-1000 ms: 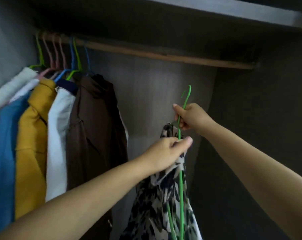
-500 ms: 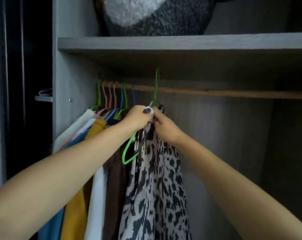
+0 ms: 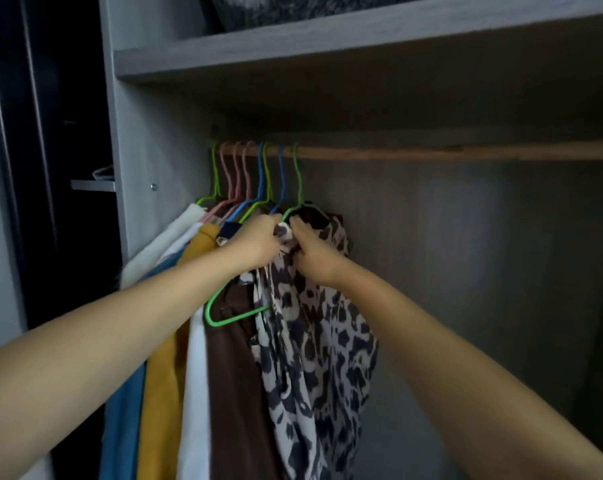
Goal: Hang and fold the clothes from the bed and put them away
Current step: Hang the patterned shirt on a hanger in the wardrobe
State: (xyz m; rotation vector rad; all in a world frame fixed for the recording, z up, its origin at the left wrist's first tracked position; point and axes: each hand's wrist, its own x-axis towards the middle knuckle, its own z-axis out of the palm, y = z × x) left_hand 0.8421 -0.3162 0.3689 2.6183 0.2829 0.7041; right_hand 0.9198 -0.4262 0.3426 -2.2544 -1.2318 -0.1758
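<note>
Both hands — left hand (image 3: pixel 258 242), right hand (image 3: pixel 313 258) — pinch the spotted dress (image 3: pixel 313 341) on its green hanger (image 3: pixel 297 181) (hooked over the rail (image 3: pixel 431 152)), fingers curled.

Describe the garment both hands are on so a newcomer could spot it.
Follow the wooden rail under the grey shelf to the hanging clothes. The blouse hangs last on the right, beside the brown garment. It alone is patterned, with dark blotches on white.
</note>
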